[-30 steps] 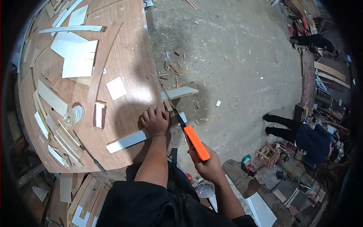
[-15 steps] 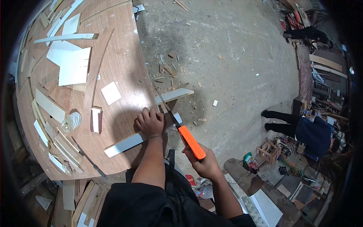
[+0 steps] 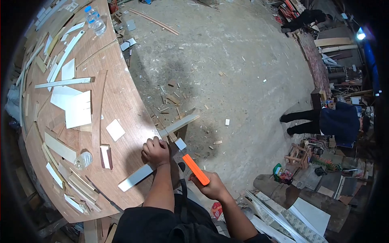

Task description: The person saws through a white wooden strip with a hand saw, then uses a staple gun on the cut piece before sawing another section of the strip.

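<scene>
My left hand (image 3: 156,151) rests at the table edge with its fingers curled over a white-faced wooden strip (image 3: 137,176). The strip lies on the tabletop and passes under this hand. A small white-faced end (image 3: 180,143) juts out past the edge, beside the fingers. In my right hand (image 3: 212,187) is a handsaw, gripped by its orange handle (image 3: 196,170). The handle slants toward the strip's outer end; the blade is hard to make out. Another pale strip (image 3: 180,124) extends beyond the table edge, farther from me.
The wooden table (image 3: 121,97) carries white boards (image 3: 77,107), a long curved strip (image 3: 99,109), a clear jar (image 3: 84,160) and a bottle (image 3: 95,21). Offcuts litter the floor (image 3: 227,73). A person (image 3: 336,121) stands at right; another (image 3: 308,19) is farther back.
The head view has shifted, so the table and floor sit lower in it. The saw handle has moved slightly forward relative to my left hand, which still holds the strip.
</scene>
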The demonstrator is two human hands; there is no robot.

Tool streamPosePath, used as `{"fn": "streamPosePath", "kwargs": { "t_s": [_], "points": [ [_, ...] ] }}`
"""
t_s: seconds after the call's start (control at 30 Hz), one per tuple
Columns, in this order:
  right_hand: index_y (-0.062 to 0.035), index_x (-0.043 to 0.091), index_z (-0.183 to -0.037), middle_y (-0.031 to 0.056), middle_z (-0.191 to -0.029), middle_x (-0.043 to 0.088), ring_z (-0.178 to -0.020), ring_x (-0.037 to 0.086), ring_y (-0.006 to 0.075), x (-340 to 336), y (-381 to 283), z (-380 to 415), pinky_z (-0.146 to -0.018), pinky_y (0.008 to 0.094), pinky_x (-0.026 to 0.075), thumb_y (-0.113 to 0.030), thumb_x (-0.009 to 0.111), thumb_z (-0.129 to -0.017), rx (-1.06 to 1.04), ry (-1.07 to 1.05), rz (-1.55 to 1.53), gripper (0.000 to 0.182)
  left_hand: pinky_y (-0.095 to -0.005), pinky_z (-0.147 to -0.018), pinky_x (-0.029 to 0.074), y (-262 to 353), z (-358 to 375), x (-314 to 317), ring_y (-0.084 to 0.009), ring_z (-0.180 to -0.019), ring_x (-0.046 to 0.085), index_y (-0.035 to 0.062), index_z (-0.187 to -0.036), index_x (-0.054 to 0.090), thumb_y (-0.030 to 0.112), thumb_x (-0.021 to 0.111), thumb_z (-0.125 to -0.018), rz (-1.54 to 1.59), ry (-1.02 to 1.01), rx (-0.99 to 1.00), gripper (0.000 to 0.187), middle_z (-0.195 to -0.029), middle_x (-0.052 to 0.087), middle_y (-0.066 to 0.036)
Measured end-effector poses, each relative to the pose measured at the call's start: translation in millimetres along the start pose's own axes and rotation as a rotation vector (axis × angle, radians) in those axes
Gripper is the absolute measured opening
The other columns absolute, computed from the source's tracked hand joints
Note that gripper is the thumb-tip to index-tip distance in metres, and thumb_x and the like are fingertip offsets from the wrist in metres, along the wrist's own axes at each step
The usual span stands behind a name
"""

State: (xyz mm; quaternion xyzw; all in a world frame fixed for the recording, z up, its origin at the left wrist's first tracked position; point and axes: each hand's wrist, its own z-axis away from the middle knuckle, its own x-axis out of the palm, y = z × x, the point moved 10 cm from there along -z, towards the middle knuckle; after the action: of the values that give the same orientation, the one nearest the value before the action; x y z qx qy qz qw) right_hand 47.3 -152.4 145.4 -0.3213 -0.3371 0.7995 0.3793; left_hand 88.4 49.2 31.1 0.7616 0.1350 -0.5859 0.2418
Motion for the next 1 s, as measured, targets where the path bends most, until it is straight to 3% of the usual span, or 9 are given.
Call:
{"fn": "streamPosePath", "kwargs": {
  "t_s": [0.2, 0.33, 0.57, 0.67, 0.77, 1.0],
  "points": [
    [-0.0026, 0.071, -0.101, 0.0141, -0.091, 0.074, -0.084, 0.072, 0.0294, 5, 29, 20, -0.076, 0.0347, 0.055, -0.018, 0.067, -0.093, -0.072, 0.057, -0.048, 0.018, -0.0459, -0.076, 0.044, 4, -2, -1, -0.03, -0.089, 0.055, 0.0132, -0.086, 0.061, 0.022, 0.064, -0.078, 0.084, 0.03, 0.031, 0.012, -0.092, 0.057, -0.006],
    [-0.002, 0.07, -0.102, 0.0138, -0.091, 0.073, -0.082, 0.071, 0.0285, 11, 38, 30, -0.075, 0.0344, 0.054, -0.017, 0.066, -0.095, -0.088, 0.125, -0.116, 0.018, -0.0451, -0.078, 0.042, 7, -5, 9, -0.0299, -0.092, 0.054, 0.0118, -0.086, 0.062, 0.021, 0.065, -0.077, 0.129, -0.097, 0.06, 0.014, -0.094, 0.058, -0.007],
    [-0.0023, 0.069, -0.105, 0.0156, -0.09, 0.071, -0.084, 0.071, 0.0276, 18, 45, 37, -0.076, 0.0347, 0.053, -0.017, 0.066, -0.095, -0.098, 0.12, -0.079, 0.018, -0.0438, -0.077, 0.042, 12, -5, -4, -0.0288, -0.088, 0.055, 0.0109, -0.079, 0.06, 0.02, 0.064, -0.079, 0.161, -0.077, 0.068, 0.01, -0.087, 0.057, -0.007],
    [-0.0017, 0.068, -0.105, 0.0139, -0.091, 0.072, -0.085, 0.071, 0.0235, 22, 48, 34, -0.077, 0.033, 0.053, -0.017, 0.065, -0.096, -0.153, 0.109, -0.078, 0.018, -0.0443, -0.076, 0.042, 8, -5, -2, -0.0291, -0.085, 0.055, 0.0111, -0.076, 0.059, 0.02, 0.064, -0.079, 0.204, -0.053, 0.066, 0.011, -0.084, 0.057, -0.006],
    [0.0009, 0.069, -0.103, 0.0096, -0.094, 0.074, -0.087, 0.069, 0.0145, 20, 54, 37, -0.079, 0.0298, 0.054, -0.017, 0.064, -0.098, -0.152, 0.117, -0.15, 0.019, -0.0456, -0.075, 0.044, 7, -3, -9, -0.0309, -0.084, 0.056, 0.0112, -0.078, 0.059, 0.018, 0.063, -0.082, 0.223, -0.013, 0.086, 0.009, -0.082, 0.058, -0.008],
    [-0.001, 0.071, -0.099, 0.0102, -0.089, 0.073, -0.085, 0.07, 0.0174, 25, 81, 43, -0.078, 0.0307, 0.053, -0.014, 0.066, -0.095, -0.158, 0.155, -0.151, 0.015, -0.0457, -0.082, 0.044, 3, -4, -1, -0.0316, -0.092, 0.055, 0.0092, -0.084, 0.062, 0.02, 0.058, -0.087, 0.243, -0.024, 0.034, 0.012, -0.09, 0.059, -0.009]
  ]
}}
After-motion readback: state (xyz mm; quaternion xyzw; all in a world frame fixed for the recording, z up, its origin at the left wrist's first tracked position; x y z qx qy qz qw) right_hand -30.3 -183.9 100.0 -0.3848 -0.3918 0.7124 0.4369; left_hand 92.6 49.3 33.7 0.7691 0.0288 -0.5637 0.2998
